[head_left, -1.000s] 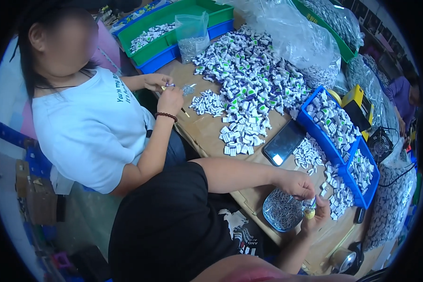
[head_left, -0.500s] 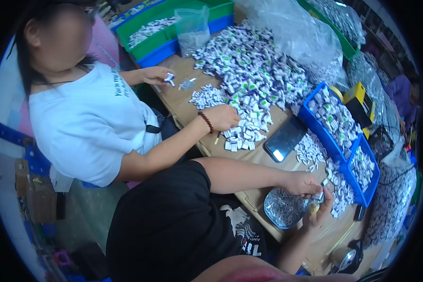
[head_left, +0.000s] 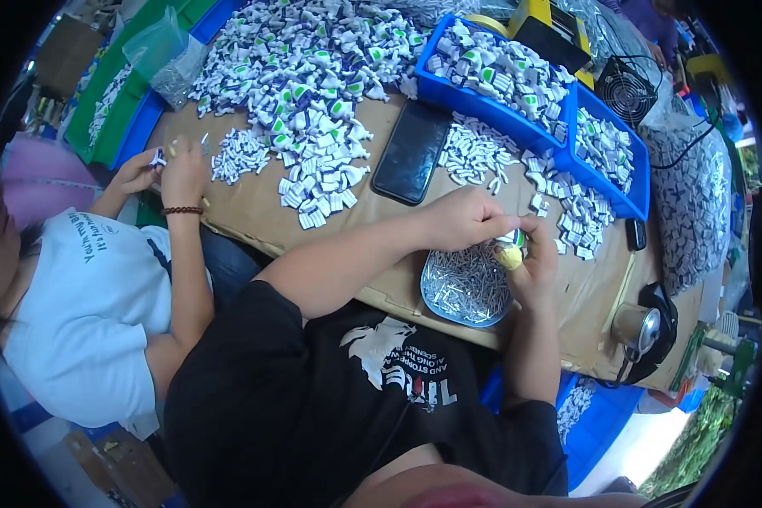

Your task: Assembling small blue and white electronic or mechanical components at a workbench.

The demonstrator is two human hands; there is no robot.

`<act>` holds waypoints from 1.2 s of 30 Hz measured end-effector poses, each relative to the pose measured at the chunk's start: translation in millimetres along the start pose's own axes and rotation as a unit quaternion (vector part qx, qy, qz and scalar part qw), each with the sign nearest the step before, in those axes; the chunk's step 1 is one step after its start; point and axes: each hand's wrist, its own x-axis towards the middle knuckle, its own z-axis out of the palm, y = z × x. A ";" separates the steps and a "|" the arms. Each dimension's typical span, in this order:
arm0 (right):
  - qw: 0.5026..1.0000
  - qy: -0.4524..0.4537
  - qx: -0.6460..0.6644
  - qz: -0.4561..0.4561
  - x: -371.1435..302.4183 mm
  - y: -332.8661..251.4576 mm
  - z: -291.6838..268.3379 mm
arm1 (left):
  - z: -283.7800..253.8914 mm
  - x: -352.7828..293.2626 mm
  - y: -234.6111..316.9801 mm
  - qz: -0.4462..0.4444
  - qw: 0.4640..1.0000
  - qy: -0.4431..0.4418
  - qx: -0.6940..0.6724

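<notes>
My left hand (head_left: 467,218) is closed, its thumb and fingers pinched on a small white plastic piece with green and dark marks (head_left: 514,237). My right hand (head_left: 537,269) grips the same piece from the other side; a yellow cover (head_left: 509,257) wraps one of its digits. The fingers hide most of the piece. Both hands are above the right part of a shallow bluish dish (head_left: 476,323) filled with small silver metal pins (head_left: 459,284). Beyond my left hand lie loose small white parts (head_left: 474,152). Striped white pieces (head_left: 584,222) lie beyond my right hand.
A dark phone (head_left: 411,152) lies left of blue bins (head_left: 516,108) of white pieces. A large heap (head_left: 313,68) covers the far table. At left, a co-worker's hands (head_left: 182,173) hold a small piece. A metal canister (head_left: 636,328) stands at right.
The view has turned, so the table's things appear farther left and higher. The co-worker's nearer hand has left the heap and joined the other hand. My hands stay together at the small piece.
</notes>
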 end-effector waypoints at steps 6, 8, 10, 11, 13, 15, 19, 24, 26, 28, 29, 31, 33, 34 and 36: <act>0.980 0.041 0.160 0.110 0.6 16.1 -34.5 | -53.9 -2.0 -13.5 0.083 0.863 0.300 0.399; 0.925 0.179 0.336 -0.006 11.0 3.6 -46.0 | -80.9 -9.6 -12.0 -0.005 0.776 0.414 0.476; 0.903 0.225 0.359 -0.068 20.9 -3.8 -53.6 | -102.5 -20.9 -12.3 -0.132 0.703 0.479 0.508; 0.891 0.254 0.369 -0.068 21.8 -3.0 -50.5 | -114.0 -29.0 -14.1 -0.193 0.667 0.495 0.522; 0.899 0.236 0.364 -0.064 16.5 -6.3 -34.6 | -128.2 -39.3 -17.5 -0.250 0.684 0.469 0.499; 0.964 0.091 0.235 -0.079 8.2 -0.7 -21.1 | -137.9 -33.0 -27.3 -0.247 0.673 0.467 0.518; 0.948 -0.251 -0.129 -0.147 11.1 -18.6 -0.5 | -138.4 -32.4 -35.5 -0.209 0.715 0.363 0.560; 0.912 -0.279 -0.266 -0.136 6.8 -31.4 17.5 | -135.8 -26.3 -58.5 -0.122 0.748 0.368 0.539; 0.902 -0.292 -0.282 -0.146 6.8 -34.4 19.2 | -139.4 -31.5 -57.5 -0.125 0.758 0.331 0.548; 0.897 -0.279 -0.308 -0.150 3.2 -32.3 22.7 | -132.2 -30.9 -49.3 -0.095 0.778 0.340 0.521; 0.900 -0.264 -0.308 -0.162 0.7 -29.7 24.7 | -135.5 -27.3 -55.9 -0.106 0.782 0.330 0.517; 0.902 -0.245 -0.315 -0.166 -7.2 -29.9 22.4 | -120.4 -20.4 -41.2 -0.105 0.763 0.357 0.528; 0.898 -0.248 -0.313 -0.185 -4.2 -32.7 23.7 | -116.9 -16.3 -46.0 -0.097 0.762 0.401 0.499; 0.900 -0.240 -0.313 -0.183 -5.6 -32.8 22.0 | -114.7 -15.1 -43.9 -0.087 0.772 0.415 0.474; 0.901 -0.236 -0.311 -0.188 -7.7 -31.5 22.6 | -113.7 -17.0 -41.8 -0.009 0.801 0.450 0.395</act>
